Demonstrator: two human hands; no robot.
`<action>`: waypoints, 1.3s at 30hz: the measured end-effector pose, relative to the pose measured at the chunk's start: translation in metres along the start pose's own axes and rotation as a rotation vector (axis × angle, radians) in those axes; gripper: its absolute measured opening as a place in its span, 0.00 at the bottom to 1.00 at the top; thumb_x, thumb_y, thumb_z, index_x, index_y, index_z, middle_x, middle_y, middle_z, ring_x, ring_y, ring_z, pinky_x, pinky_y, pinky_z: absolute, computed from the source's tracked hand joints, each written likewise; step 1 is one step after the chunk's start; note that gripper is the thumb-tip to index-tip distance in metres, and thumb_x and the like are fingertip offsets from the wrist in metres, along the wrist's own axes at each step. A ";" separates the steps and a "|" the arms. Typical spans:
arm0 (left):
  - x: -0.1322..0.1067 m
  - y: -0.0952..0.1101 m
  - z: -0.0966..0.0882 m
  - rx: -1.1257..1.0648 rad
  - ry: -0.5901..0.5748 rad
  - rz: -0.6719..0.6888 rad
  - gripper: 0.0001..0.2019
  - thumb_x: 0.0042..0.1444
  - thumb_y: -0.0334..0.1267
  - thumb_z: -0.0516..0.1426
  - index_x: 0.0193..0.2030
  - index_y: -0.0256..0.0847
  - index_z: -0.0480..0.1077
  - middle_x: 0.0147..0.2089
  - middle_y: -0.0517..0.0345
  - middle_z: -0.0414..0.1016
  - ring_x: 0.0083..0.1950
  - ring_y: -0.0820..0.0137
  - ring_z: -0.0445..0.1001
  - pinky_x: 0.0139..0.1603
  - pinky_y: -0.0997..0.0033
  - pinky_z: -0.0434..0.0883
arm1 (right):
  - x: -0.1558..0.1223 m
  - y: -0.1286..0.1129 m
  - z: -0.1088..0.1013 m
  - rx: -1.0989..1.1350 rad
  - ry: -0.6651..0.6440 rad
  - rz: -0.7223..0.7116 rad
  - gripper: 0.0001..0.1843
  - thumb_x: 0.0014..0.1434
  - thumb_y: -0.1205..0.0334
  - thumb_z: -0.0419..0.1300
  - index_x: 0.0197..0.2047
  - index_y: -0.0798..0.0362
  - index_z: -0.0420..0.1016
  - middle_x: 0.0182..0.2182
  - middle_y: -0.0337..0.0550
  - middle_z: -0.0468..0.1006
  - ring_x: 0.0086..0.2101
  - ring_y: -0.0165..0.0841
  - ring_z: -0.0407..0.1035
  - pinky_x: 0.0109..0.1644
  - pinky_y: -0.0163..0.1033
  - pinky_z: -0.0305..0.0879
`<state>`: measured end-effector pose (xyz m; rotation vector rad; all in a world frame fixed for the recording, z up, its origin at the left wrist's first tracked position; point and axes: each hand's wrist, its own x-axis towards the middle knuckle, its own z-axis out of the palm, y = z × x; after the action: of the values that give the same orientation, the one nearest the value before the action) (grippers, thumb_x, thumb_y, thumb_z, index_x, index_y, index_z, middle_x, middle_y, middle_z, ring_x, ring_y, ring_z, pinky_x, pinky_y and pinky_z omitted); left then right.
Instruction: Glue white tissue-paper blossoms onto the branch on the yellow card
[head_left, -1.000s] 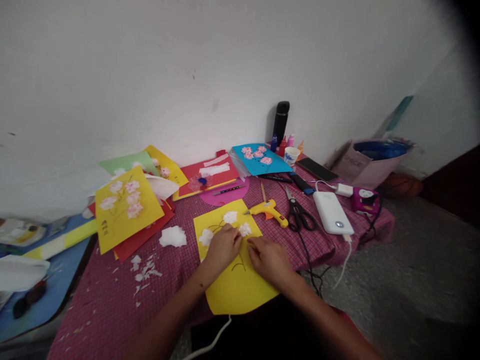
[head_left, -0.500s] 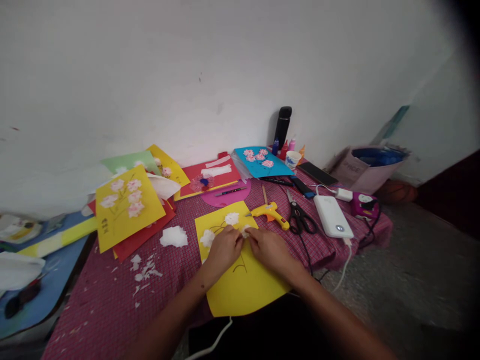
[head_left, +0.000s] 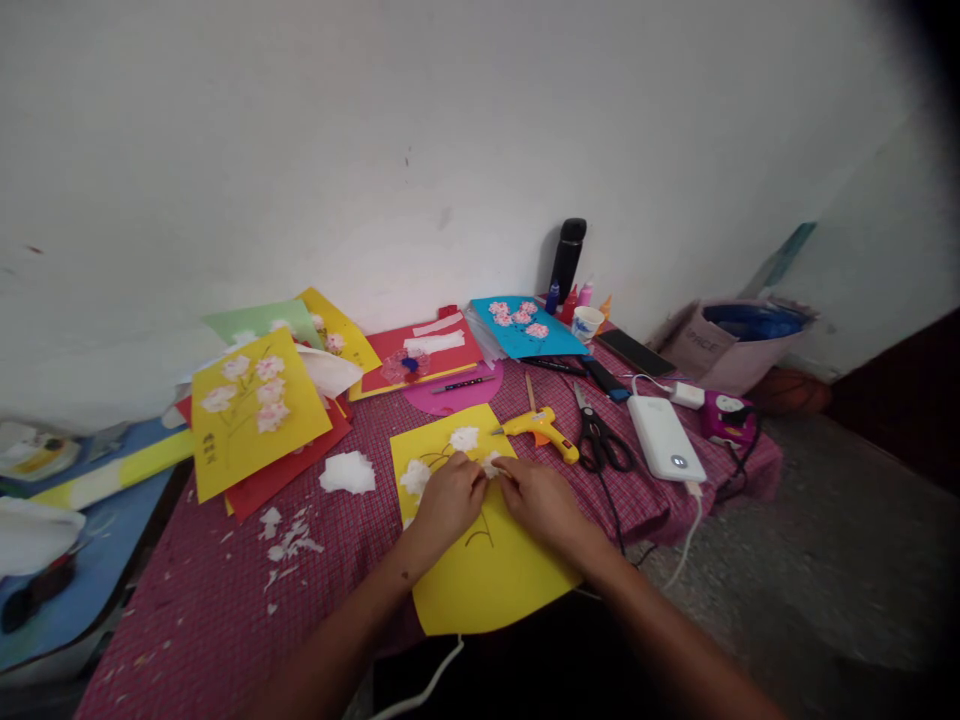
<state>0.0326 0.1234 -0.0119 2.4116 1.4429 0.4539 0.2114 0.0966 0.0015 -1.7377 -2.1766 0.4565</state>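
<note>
Before me lies a yellow sheet of paper (head_left: 480, 580) with drawn brown branches and white tissue flowers (head_left: 415, 477) on it. Both hands meet over its upper part. My left hand (head_left: 452, 495) is closed, fingertips bent in. My right hand (head_left: 541, 497) pinches close beside it. Between and just behind the fingertips shows a white tissue flower (head_left: 490, 463), partly covered by the fingers. Just beyond the right hand a yellow hot glue gun (head_left: 541, 428) lies with its nozzle over the sheet's edge. Left of the sheet is a piece of white tissue (head_left: 348, 473).
Scissors (head_left: 598, 435) and a white power bank (head_left: 666, 437) lie to the right. Finished-looking flower cards (head_left: 259, 415) are stacked at the left, near paper scraps (head_left: 294, 540). A blue card (head_left: 529, 327), paint bottles (head_left: 570, 300), a cup (head_left: 586, 322) and a black flask (head_left: 568, 255) stand or lie at the back.
The view has shifted very slightly. Both hands stay at the same spot over the yellow sheet, fingers still closed at the tissue flower.
</note>
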 end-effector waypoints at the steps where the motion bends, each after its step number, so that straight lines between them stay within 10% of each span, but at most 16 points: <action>1: 0.000 0.000 0.000 -0.003 -0.001 0.001 0.09 0.64 0.32 0.52 0.34 0.39 0.72 0.38 0.53 0.71 0.42 0.65 0.71 0.46 0.65 0.68 | 0.000 0.001 0.000 0.015 0.007 -0.002 0.19 0.67 0.63 0.53 0.58 0.49 0.75 0.46 0.49 0.83 0.44 0.39 0.77 0.47 0.38 0.66; 12: -0.001 0.003 -0.004 -0.010 -0.001 0.002 0.09 0.64 0.32 0.53 0.34 0.39 0.72 0.37 0.53 0.71 0.41 0.65 0.72 0.45 0.66 0.67 | 0.000 0.000 0.000 0.000 0.021 -0.024 0.19 0.67 0.64 0.52 0.58 0.49 0.75 0.46 0.49 0.83 0.44 0.38 0.77 0.48 0.38 0.67; 19: -0.002 0.005 -0.009 -0.007 -0.041 0.025 0.11 0.65 0.33 0.51 0.34 0.39 0.71 0.37 0.52 0.72 0.42 0.64 0.72 0.45 0.65 0.67 | 0.013 0.034 -0.040 -0.173 0.227 0.126 0.18 0.69 0.58 0.50 0.53 0.52 0.76 0.47 0.51 0.80 0.46 0.41 0.75 0.49 0.41 0.66; 39: -0.008 -0.006 -0.010 -0.127 0.016 0.010 0.10 0.63 0.30 0.51 0.34 0.39 0.73 0.37 0.52 0.75 0.42 0.64 0.73 0.45 0.65 0.68 | 0.046 0.052 -0.047 -0.334 -0.125 0.324 0.14 0.59 0.61 0.56 0.43 0.59 0.79 0.39 0.59 0.83 0.39 0.45 0.79 0.38 0.40 0.65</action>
<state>0.0202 0.1195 -0.0058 2.3214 1.3656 0.5513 0.2673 0.1551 0.0235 -2.3182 -2.1564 0.2938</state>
